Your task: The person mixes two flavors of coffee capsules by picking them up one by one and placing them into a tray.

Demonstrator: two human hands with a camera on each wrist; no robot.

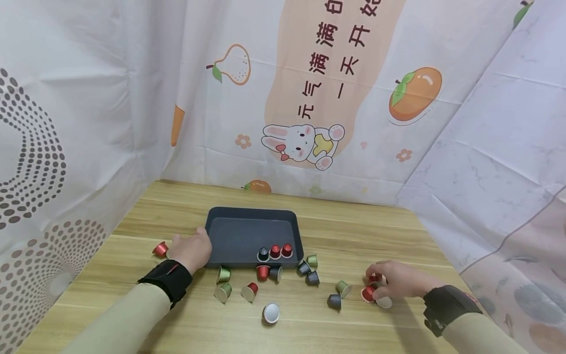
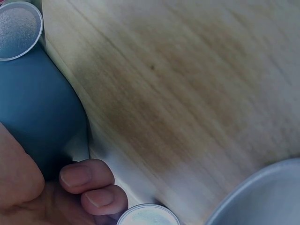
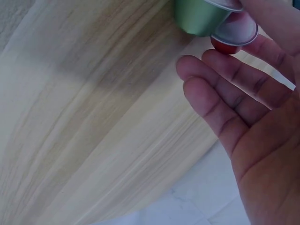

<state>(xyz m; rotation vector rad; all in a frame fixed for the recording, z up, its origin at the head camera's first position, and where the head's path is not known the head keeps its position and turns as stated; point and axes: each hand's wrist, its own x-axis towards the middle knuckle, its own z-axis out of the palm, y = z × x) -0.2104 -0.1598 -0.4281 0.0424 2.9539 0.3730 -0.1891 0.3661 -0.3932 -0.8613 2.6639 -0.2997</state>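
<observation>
My left hand [image 1: 192, 250] grips the left edge of a dark grey tray [image 1: 252, 212], thumb over the rim and fingers curled outside; the tray looks blue in the left wrist view. A dark coffee capsule [image 1: 263, 254] and two red capsules [image 1: 275, 252] stand inside, by its front right corner. On the right, my right hand [image 1: 393, 279] spreads thumb and fingers around a small group of capsules. There, a red capsule [image 3: 227, 48] sits behind a green capsule [image 3: 199, 18]. Another red capsule [image 1: 367, 294] lies by the thumb. Finger contact is partly hidden.
Several green, red and dark capsules lie before the tray, including a green capsule [image 1: 223, 292] and a dark capsule [image 1: 334, 301]. One capsule [image 1: 271, 312] shows its pale lid upward. Left of the left hand lies a red capsule [image 1: 161, 249]. Printed curtains [image 1: 247, 108] surround the wooden table.
</observation>
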